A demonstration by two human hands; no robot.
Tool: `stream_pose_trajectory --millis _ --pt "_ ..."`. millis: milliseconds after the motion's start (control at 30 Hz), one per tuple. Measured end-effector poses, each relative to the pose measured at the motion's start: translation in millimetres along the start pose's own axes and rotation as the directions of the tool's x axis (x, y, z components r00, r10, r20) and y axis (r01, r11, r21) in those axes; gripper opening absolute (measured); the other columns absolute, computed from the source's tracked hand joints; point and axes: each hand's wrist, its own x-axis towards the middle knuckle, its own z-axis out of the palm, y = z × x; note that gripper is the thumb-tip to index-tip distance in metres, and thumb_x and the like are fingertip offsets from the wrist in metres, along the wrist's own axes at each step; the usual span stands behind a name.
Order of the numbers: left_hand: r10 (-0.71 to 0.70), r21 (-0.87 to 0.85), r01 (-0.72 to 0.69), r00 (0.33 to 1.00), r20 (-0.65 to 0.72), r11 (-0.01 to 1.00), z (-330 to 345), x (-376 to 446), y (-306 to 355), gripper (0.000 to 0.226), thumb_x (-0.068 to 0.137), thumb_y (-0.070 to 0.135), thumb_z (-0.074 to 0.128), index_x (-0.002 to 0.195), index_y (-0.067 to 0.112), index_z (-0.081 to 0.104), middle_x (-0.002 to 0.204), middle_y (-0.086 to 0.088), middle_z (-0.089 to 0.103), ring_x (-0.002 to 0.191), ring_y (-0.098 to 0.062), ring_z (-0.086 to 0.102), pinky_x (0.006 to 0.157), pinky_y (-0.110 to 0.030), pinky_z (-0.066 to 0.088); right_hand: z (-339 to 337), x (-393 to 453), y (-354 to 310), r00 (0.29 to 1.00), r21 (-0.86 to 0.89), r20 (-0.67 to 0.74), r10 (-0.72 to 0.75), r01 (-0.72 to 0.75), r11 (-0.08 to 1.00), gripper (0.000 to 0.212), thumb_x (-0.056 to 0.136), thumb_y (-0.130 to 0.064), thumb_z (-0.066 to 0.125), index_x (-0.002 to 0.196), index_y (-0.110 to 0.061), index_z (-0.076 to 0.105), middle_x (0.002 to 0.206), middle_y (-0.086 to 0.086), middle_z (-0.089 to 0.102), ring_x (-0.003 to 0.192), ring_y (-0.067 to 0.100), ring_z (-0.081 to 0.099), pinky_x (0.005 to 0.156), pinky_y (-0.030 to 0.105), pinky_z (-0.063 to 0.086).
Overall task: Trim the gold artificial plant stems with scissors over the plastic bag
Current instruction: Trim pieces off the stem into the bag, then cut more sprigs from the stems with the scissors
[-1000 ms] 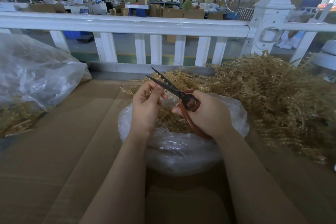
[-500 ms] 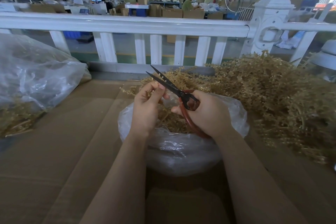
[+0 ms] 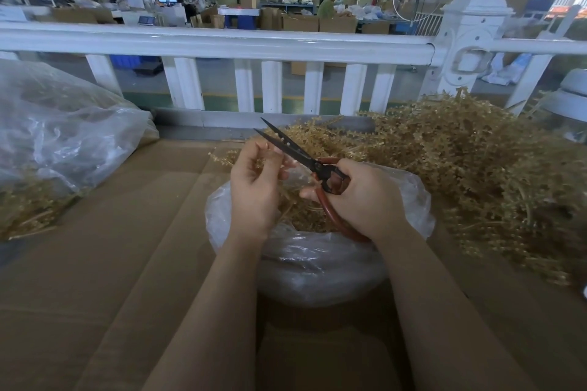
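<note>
At the far left of the cardboard-covered tabletop (image 3: 111, 263) lies a large clear bag (image 3: 63, 136) with gold sprigs showing at its lower edge. Toward the middle, the left forearm rises from the bottom of the view and the left hand (image 3: 254, 187) stands back toward the camera, fingers curled up and pinching a gold stem (image 3: 263, 155) near its fingertips (only small bits of the sprig show past the fingers). Just right of it, the scissors (image 3: 298, 155) point up and to the left, their dark blades parted in a narrow V, the lower blade close by the left fingertips. The right hand (image 3: 365, 200) grips the reddish-brown handles, fingers wrapped round the loop, wrist bent inward, its forearm coming in from the lower right. Both hands hang over the open mouth of the plastic bag (image 3: 317, 263), which holds gold trimmings. Farther right, a big heap of gold artificial plant stems (image 3: 476, 174) spreads across the tabletop to the edge of view. Behind everything runs a white railing (image 3: 222, 41).
</note>
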Motion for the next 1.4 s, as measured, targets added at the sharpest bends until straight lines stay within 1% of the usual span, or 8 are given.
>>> stream_pose_trajectory --millis 233,400,600,700,867,1133,1300,1400 --pt "-0.042 -0.033 0.043 0.999 0.027 0.999 -1.2 2.7 -0.1 0.02 0.096 0.001 0.056 0.082 0.01 0.067 0.076 0.001 0.066 0.077 -0.016 0.06 0.076 -0.028 0.05 -1.0 0.2 -1.7 1.0 -0.007 0.006 -0.014 0.014 1.0 0.066 0.06 -0.098 0.046 0.099 -0.047 0.062 0.078 -0.026 0.067 0.074 -0.009 0.058 0.058 0.015 0.042" --pt "-0.064 -0.041 0.067 0.996 0.061 0.997 -0.3 1.1 3.1 0.035 0.094 -0.001 0.056 0.073 0.024 0.071 0.071 0.001 0.064 0.071 -0.014 0.058 0.072 -0.025 0.05 -2.5 -0.5 -2.2 1.0 -0.023 0.007 -0.015 0.015 1.0 0.056 0.06 -0.097 0.048 0.095 -0.053 0.057 0.076 -0.03 0.065 0.073 -0.012 0.057 0.057 0.014 0.041" --pt "-0.089 -0.03 0.091 0.995 0.04 0.995 -0.4 1.0 3.9 0.026 0.096 0.002 0.052 0.075 0.009 0.065 0.068 -0.003 0.06 0.066 -0.013 0.056 0.067 -0.022 0.048 -0.4 1.0 2.8 0.999 -0.023 0.035 0.001 0.0 1.0 0.074 0.056 -0.1 0.044 0.095 -0.04 0.066 0.076 -0.02 0.069 0.071 -0.004 0.061 0.063 0.024 0.055" --pt "-0.079 -0.001 0.079 0.996 0.035 0.997 0.4 1.0 2.1 0.025 0.099 0.008 0.051 0.079 -0.002 0.061 0.071 -0.007 0.06 0.067 -0.016 0.055 0.067 -0.026 0.047 -1.1 1.2 4.1 1.0 -0.035 0.025 -0.004 0.005 0.999 0.061 0.061 -0.094 0.055 0.095 -0.044 0.064 0.075 -0.023 0.068 0.07 -0.007 0.06 0.061 0.019 0.052" --pt "-0.051 0.02 0.05 0.997 0.06 0.999 2.7 0.3 2.4 0.022 0.101 0.01 0.052 0.092 -0.006 0.063 0.076 -0.011 0.059 0.071 -0.017 0.055 0.07 -0.028 0.047 -0.5 1.4 4.2 1.0 -0.056 0.0 -0.03 0.03 0.998 0.027 0.078 -0.073 0.07 0.085 -0.053 0.054 0.071 -0.024 0.066 0.07 -0.006 0.059 0.056 0.015 0.045" --pt "-0.065 0.03 0.063 0.994 0.083 0.998 3.3 -0.7 2.9 0.02 0.102 0.011 0.05 0.091 0.009 0.067 0.071 0.006 0.06 0.069 -0.01 0.055 0.068 -0.024 0.046 -0.5 1.0 5.3 1.0 -0.034 0.002 -0.027 0.027 0.999 0.034 0.075 -0.074 0.071 0.09 -0.046 0.06 0.068 -0.019 0.066 0.065 -0.004 0.059 0.056 0.021 0.05" --pt "-0.067 0.027 0.065 0.995 0.075 0.997 2.9 -1.8 3.3 0.018 0.102 0.011 0.05 0.094 0.005 0.066 0.072 0.005 0.062 0.071 -0.01 0.057 0.069 -0.022 0.048 1.4 2.2 6.5 1.0 -0.03 -0.006 -0.015 0.015 0.999 0.027 0.08 -0.065 0.074 0.088 -0.041 0.066 0.069 -0.017 0.068 0.065 -0.002 0.061 0.059 0.027 0.056" --pt "-0.065 0.027 0.064 0.996 0.058 0.998 2.6 -1.1 3.2 0.019 0.103 0.011 0.05 0.096 0.0 0.064 0.073 0.002 0.062 0.07 -0.011 0.057 0.068 -0.021 0.049 0.1 2.0 4.3 1.0 -0.026 0.0 -0.013 0.013 1.0 0.025 0.078 -0.065 0.076 0.078 -0.048 0.057 0.066 -0.018 0.066 0.062 -0.003 0.059 0.054 0.024 0.052"
